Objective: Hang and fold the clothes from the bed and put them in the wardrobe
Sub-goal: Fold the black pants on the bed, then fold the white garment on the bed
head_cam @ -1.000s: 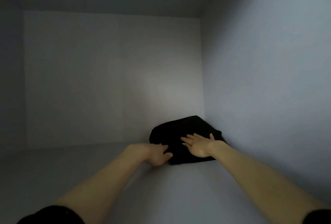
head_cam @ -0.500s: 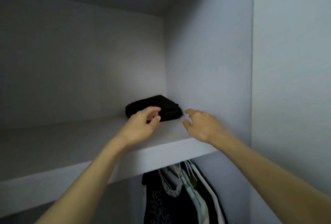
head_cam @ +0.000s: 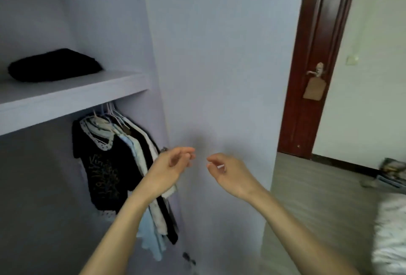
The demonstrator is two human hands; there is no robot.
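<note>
We see our left hand (head_cam: 171,168) and right hand (head_cam: 228,173) raised near each other, fingers loosely curled and apart, holding nothing; the folded black garment (head_cam: 55,64) lies on the wardrobe shelf (head_cam: 72,96).

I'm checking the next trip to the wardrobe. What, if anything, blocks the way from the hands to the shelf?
Nothing visible does. The left hand and right hand hang empty before the side panel; the shelf with the black garment lies open up-left.

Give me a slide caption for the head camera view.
Folded black garment on wardrobe shelf; left hand and right hand empty.
</note>
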